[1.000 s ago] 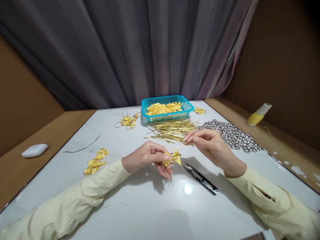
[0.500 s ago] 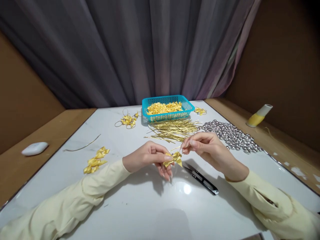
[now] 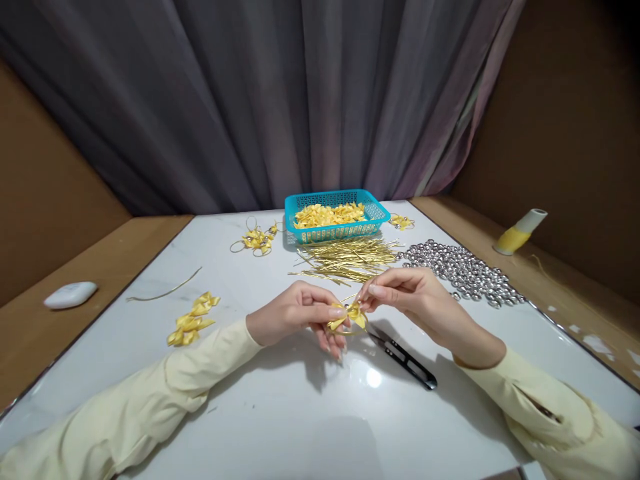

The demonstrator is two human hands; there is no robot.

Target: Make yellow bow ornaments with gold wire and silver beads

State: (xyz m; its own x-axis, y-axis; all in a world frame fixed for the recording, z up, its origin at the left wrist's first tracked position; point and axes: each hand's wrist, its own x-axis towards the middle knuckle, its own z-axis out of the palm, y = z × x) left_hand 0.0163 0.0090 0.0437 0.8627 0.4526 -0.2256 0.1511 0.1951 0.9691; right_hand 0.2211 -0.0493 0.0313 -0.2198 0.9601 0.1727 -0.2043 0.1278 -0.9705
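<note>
Between the thumb and fingers of my left hand [image 3: 300, 313] is a yellow ribbon bow [image 3: 356, 316] with a small silver bead at its middle. A gold wire curves below the bow. My right hand [image 3: 407, 293] is closed in a pinch at the bow's right end, touching it or very near it; what lies between those fingertips is too small to make out. Black thread snips [image 3: 407, 363] lie on the table just below my right hand. Several loose yellow ribbon bows [image 3: 190, 327] rest to the left, beside my left sleeve.
A turquoise basket [image 3: 337, 233] of yellow bows stands at the back. Before it lie gold wire pieces [image 3: 345, 257], with silver beads [image 3: 465, 270] to the right. Beaded bows with wire loops [image 3: 257, 240] sit back left. A thread cone [image 3: 520, 232] and a white case [image 3: 70, 295] flank the table.
My right hand has moved slightly left and down, its fingertips now against the bow's right end. The bow has turned a little in my left hand, and the wire shows beneath it.
</note>
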